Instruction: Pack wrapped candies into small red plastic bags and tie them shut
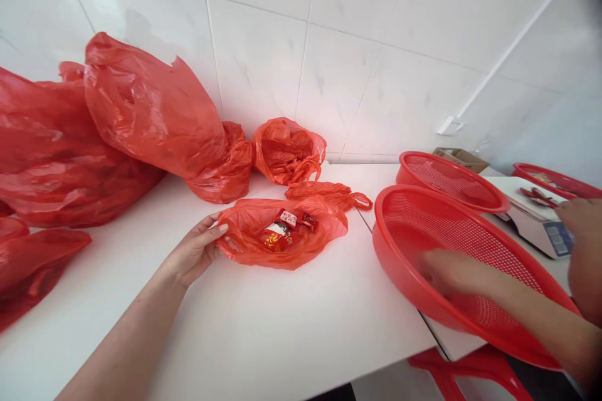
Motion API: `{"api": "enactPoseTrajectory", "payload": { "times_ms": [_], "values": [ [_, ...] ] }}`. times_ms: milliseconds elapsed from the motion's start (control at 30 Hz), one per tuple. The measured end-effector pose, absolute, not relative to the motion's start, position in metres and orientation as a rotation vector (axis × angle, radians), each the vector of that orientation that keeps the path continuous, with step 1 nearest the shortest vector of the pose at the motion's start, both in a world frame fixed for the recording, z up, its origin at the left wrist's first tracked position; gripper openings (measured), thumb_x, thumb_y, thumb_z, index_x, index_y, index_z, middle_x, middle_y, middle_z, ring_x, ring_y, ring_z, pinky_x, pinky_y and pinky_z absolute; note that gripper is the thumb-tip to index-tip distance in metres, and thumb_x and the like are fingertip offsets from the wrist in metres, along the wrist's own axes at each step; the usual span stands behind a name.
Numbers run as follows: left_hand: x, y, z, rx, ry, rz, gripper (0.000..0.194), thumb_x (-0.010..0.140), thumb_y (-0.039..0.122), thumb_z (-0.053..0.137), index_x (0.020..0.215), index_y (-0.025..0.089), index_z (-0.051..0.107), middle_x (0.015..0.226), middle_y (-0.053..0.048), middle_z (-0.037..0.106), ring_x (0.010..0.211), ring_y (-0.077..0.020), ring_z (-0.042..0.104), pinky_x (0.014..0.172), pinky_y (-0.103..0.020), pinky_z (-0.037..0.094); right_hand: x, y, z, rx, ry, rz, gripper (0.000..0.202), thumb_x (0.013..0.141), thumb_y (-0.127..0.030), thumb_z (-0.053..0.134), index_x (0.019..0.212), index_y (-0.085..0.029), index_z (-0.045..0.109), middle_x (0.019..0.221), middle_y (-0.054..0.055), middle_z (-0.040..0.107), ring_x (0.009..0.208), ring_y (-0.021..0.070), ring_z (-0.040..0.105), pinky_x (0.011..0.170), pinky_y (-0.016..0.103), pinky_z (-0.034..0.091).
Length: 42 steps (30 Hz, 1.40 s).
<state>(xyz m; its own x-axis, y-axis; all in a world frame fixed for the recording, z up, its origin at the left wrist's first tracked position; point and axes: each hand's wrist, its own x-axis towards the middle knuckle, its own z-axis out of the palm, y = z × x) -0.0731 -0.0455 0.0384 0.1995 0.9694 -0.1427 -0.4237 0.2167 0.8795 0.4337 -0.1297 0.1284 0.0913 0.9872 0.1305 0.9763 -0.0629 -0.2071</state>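
Observation:
My left hand [200, 249] pinches the left edge of a thin red plastic bag [239, 255], thumb on top. The bag lies on the white table with its mouth spread open. Inside it are several small wrapped packets [282, 230] in red, white and yellow. My right hand [435, 272] reaches down into a large red mesh basket [395, 257]. Motion blurs that hand, and its fingers are hard to make out against the basket wall.
Big filled red bags [155, 106] stand against the tiled wall at left. An open red bag [286, 150] and a flattened red bag [329, 193] lie behind. Another basket [451, 178] and a scale [531, 213] stand right, near another person's hand [583, 219]. A red stool [465, 376] is below.

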Motion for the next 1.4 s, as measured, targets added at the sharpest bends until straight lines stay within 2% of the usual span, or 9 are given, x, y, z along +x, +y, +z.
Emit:
{"api": "enactPoseTrajectory", "payload": {
  "times_ms": [100, 200, 433, 600, 733, 833, 1033, 1200, 1400],
  "values": [
    [-0.072, -0.047, 0.042, 0.805, 0.828, 1.154, 0.039, 0.069, 0.016, 0.075, 0.105, 0.019, 0.058, 0.088, -0.001, 0.069, 0.065, -0.0113, 0.066, 0.063, -0.022, 0.058, 0.386, -0.128, 0.144, -2.335, -2.047, -0.135, 0.022, 0.059, -0.037, 0.065, 0.059, -0.028, 0.045, 0.053, 0.005, 0.058, 0.041, 0.0184, 0.048, 0.041, 0.034, 0.029],
    [-0.071, -0.049, 0.044, 0.802, 0.806, 1.158, 0.043, 0.068, 0.014, 0.076, 0.107, 0.021, 0.057, 0.09, -0.001, 0.069, 0.067, -0.0111, 0.067, 0.066, -0.022, 0.058, 0.328, -0.14, 0.179, -2.23, -1.856, -0.425, 0.024, 0.069, -0.047, 0.062, 0.073, -0.029, 0.047, 0.073, 0.003, 0.065, 0.056, 0.0186, 0.057, 0.048, 0.032, 0.034],
    [-0.072, -0.049, 0.042, 0.82, 0.801, 1.158, 0.042, 0.069, 0.014, 0.076, 0.106, 0.02, 0.057, 0.093, -0.002, 0.068, 0.07, -0.0109, 0.067, 0.067, -0.022, 0.058, 0.191, -0.109, 0.141, -1.525, -2.269, -0.061, 0.01, 0.077, -0.027, 0.059, 0.082, -0.023, 0.051, 0.076, -0.004, 0.064, 0.063, 0.0127, 0.057, 0.053, 0.024, 0.033],
    [-0.08, -0.046, 0.041, 0.831, 0.831, 1.181, 0.046, 0.068, 0.015, 0.076, 0.108, 0.021, 0.056, 0.095, -0.002, 0.068, 0.073, -0.0103, 0.066, 0.07, -0.022, 0.056, 0.184, -0.062, 0.106, -1.512, -2.137, -0.147, 0.029, 0.077, -0.037, 0.065, 0.099, -0.022, 0.054, 0.095, 0.003, 0.064, 0.084, 0.0208, 0.061, 0.066, 0.03, 0.042],
    [-0.085, -0.05, 0.049, 0.909, 0.847, 1.133, 0.058, 0.068, 0.016, 0.076, 0.119, 0.025, 0.051, 0.094, -0.001, 0.066, 0.08, -0.0133, 0.066, 0.076, -0.027, 0.055, 0.209, -0.065, 0.089, -1.476, -1.794, -0.356, 0.048, 0.078, -0.035, 0.063, 0.12, -0.019, 0.048, 0.121, 0.013, 0.053, 0.115, 0.027, 0.049, 0.092, 0.04, 0.041],
    [-0.086, -0.057, 0.059, 1.018, 0.905, 1.019, 0.073, 0.068, 0.015, 0.075, 0.13, 0.031, 0.042, 0.102, -0.003, 0.063, 0.088, -0.0167, 0.065, 0.079, -0.033, 0.054, 0.226, -0.067, 0.067, -1.604, -1.658, -0.317, 0.072, 0.069, -0.037, 0.069, 0.13, -0.014, 0.04, 0.132, 0.02, 0.044, 0.122, 0.0337, 0.042, 0.093, 0.047, 0.041],
    [-0.081, -0.045, 0.075, 0.998, 0.955, 1.167, 0.063, 0.062, 0.007, 0.074, 0.118, 0.026, 0.051, 0.087, 0.0, 0.063, 0.07, -0.0109, 0.064, 0.066, -0.024, 0.054, 0.237, -0.035, 0.065, -1.768, -1.612, 0.398, 0.023, 0.077, -0.041, 0.053, 0.072, -0.02, 0.059, 0.075, 0.006, 0.065, 0.069, 0.0229, 0.061, 0.063, 0.037, 0.047],
    [-0.079, -0.019, 0.109, 0.977, 0.905, 1.504, 0.047, 0.058, 0.001, 0.071, 0.098, 0.018, 0.056, 0.077, 0.0, 0.064, 0.063, -0.0098, 0.062, 0.058, -0.02, 0.052, 0.229, -0.011, 0.111, -1.3, -1.212, 0.834, 0.018, 0.074, -0.036, 0.058, 0.08, -0.019, 0.062, 0.078, 0.004, 0.069, 0.063, 0.0163, 0.062, 0.057, 0.028, 0.048],
    [-0.077, -0.027, 0.172, 1.172, 0.765, 1.898, 0.042, 0.059, -0.001, 0.069, 0.096, 0.018, 0.06, 0.082, 0.0, 0.063, 0.068, -0.0079, 0.06, 0.059, -0.016, 0.05, 0.223, -0.026, 0.14, -0.742, -1.122, 0.749, 0.018, 0.08, -0.038, 0.06, 0.076, -0.02, 0.056, 0.076, -0.001, 0.065, 0.07, 0.0137, 0.064, 0.069, 0.029, 0.05]
  ]
}}
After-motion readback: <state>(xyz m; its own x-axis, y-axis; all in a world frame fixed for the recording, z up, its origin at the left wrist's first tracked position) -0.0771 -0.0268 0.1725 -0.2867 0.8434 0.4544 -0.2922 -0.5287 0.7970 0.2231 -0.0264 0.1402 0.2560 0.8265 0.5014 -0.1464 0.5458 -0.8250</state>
